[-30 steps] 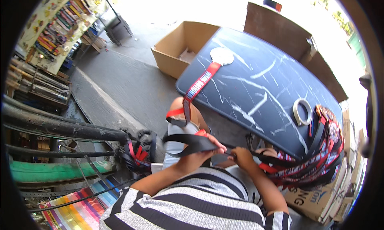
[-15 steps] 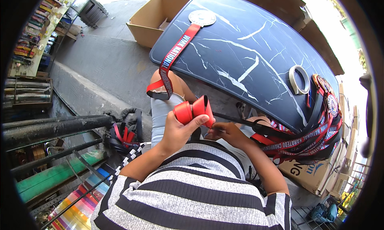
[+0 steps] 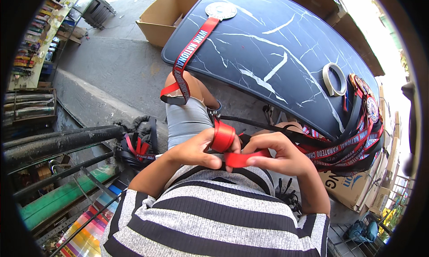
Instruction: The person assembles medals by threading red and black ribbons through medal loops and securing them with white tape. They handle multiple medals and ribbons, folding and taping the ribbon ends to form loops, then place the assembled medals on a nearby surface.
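Observation:
A red ribbon [image 3: 223,138] is wound in a wide loop about the fingers of my left hand [image 3: 194,148], in front of my waist. One stretch of it runs across to my right hand [image 3: 280,155], which pinches it between thumb and fingers. The ribbon's far end is hidden. Ahead of me, a silver medal [image 3: 220,10] lies near the table's left corner. Its red and black printed lanyard [image 3: 193,50] hangs over the edge and folds above my knee.
The dark marble-patterned table [image 3: 250,55] carries a roll of tape [image 3: 334,79] and several medals [image 3: 372,108], whose lanyards [image 3: 346,152] hang in a bundle at the right. Cardboard boxes [image 3: 154,26] stand behind and beside it. A black metal rail [image 3: 67,142] is at my left.
My right hand has risen and turned, now drawing a stretch of red ribbon out to the right. My left hand has lowered and turned, with the ribbon loop around its fingers.

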{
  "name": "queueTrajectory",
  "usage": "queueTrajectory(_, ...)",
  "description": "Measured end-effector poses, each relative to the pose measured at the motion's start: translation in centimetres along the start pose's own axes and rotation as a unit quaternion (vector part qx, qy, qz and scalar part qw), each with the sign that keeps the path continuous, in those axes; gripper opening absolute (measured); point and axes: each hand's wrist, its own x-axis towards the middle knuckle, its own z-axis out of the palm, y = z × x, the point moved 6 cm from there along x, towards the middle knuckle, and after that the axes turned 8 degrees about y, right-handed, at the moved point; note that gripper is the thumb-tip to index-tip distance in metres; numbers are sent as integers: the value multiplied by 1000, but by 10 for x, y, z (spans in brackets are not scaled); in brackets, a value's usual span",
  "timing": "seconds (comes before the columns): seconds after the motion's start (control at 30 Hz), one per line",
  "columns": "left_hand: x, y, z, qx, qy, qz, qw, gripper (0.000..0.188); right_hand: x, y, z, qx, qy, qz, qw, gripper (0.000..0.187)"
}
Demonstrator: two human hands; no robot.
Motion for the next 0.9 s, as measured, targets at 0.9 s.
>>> queueTrajectory(0.9,-8,-23,22,-138,-29,-136,981,117,196,-31,-68,-543,119,-265,788,16)
